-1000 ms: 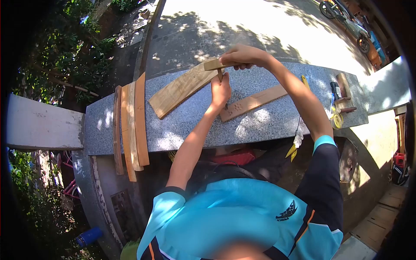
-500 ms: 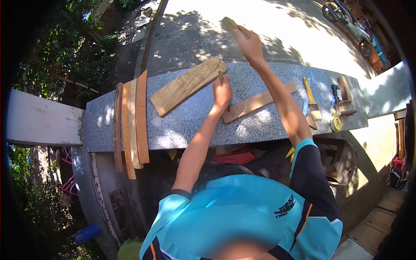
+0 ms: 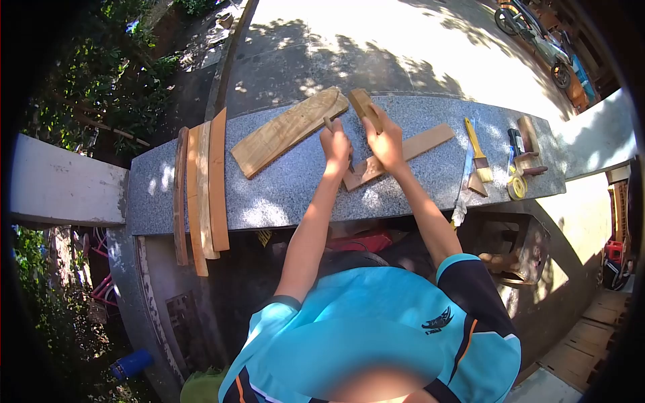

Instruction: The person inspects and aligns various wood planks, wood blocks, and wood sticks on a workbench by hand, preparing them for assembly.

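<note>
My left hand is closed around a slim chisel-like tool, whose lower end is close to the left end of a flat wooden strip. A short wooden block is gripped in my right hand, just to the right of the left hand and above the strip. Beyond my left hand, a wide wooden board with a rounded end lies at a slant on the grey stone bench.
Several long wooden strips lie across the bench's left end. At the right are a yellow-handled brush, a tape roll and a piece of wood. A motorbike stands beyond the bench.
My right hand has come down and left with the wooden block, from raised beyond the bench to beside my left hand. My left hand has shifted slightly left, still holding the tool.
</note>
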A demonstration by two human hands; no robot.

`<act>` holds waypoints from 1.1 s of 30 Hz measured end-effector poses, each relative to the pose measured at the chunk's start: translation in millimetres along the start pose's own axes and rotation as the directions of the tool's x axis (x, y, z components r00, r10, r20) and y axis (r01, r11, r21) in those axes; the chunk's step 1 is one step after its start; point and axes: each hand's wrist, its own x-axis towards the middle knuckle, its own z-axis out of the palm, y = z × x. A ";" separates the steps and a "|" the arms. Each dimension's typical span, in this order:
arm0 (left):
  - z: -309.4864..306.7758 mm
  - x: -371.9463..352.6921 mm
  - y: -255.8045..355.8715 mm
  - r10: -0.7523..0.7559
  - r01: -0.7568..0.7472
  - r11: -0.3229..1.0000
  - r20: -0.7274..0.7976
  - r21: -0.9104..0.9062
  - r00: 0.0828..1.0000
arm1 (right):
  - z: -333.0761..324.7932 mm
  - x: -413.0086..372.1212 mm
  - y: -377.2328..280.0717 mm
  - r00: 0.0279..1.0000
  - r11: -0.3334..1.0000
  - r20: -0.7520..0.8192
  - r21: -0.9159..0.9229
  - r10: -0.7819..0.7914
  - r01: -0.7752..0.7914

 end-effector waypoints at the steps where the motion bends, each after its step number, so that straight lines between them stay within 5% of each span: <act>1: -1.3 0.8 2.2 -0.079 0.075 0.993 -0.039 -0.091 0.996 | -5.6 -13.8 2.9 0.991 0.987 0.134 -0.159 0.018 0.003; 6: -11.6 0.8 1.8 -0.266 0.249 0.934 -0.033 -0.255 0.964 | 0.6 -14.9 7.8 0.981 0.955 -0.024 -0.226 0.192 -0.192; 9: -27.6 6.7 19.1 -0.433 0.541 0.471 0.352 -0.697 0.830 | 3.0 -15.8 9.6 0.986 0.952 -0.035 -0.256 0.161 -0.165; 10: -23.5 -0.9 31.0 -0.318 0.512 0.586 0.404 -0.628 0.858 | 3.2 -18.2 9.6 0.988 0.959 -0.012 -0.241 0.154 -0.152; 12: -21.2 -16.6 59.7 -0.148 0.233 0.950 0.354 -0.210 0.924 | -0.3 -16.5 10.8 0.992 0.970 0.028 -0.214 0.126 -0.117; 13: -23.2 -20.1 68.2 -0.050 0.041 0.999 0.366 0.032 0.929 | -2.8 -14.6 10.6 0.995 0.986 -0.008 -0.137 0.099 -0.099; 14: -30.2 -16.3 64.7 0.039 -0.219 0.887 0.405 0.407 0.913 | -5.6 -13.1 9.7 0.996 0.995 -0.045 -0.061 0.075 -0.078; 17: -51.3 -28.5 43.1 0.248 -0.797 0.384 0.779 0.466 0.576 | -30.7 -12.0 -14.7 0.969 0.964 -0.102 0.168 0.225 -0.206; 18: -57.3 -35.0 39.9 0.276 -0.849 0.266 0.808 0.456 0.520 | -40.3 -13.5 -23.1 0.946 0.929 -0.101 0.246 0.307 -0.275; 20: -64.0 -50.8 31.5 0.292 -0.919 0.027 0.876 0.394 0.384 | -55.5 -25.4 -9.5 0.937 0.951 -0.169 0.113 0.304 -0.288; 22: -67.3 -54.3 27.6 0.231 -0.914 0.020 0.888 0.405 0.398 | -80.1 -45.3 5.8 0.933 0.960 -0.297 -0.125 0.205 -0.251; 26: -59.3 -53.7 27.7 0.237 -0.929 0.030 0.900 0.370 0.366 | -124.3 -73.0 10.7 0.926 0.776 -0.231 -0.506 0.300 -0.378; 28: -58.4 -54.2 25.0 0.216 -0.913 -0.077 0.900 0.401 0.378 | -129.5 -78.7 12.4 0.929 0.677 -0.260 -0.637 0.263 -0.370; 33: -64.7 -54.8 13.0 0.209 -0.869 -0.173 0.879 0.464 0.428 | -131.1 -85.4 20.5 0.929 0.613 -0.321 -0.701 0.186 -0.365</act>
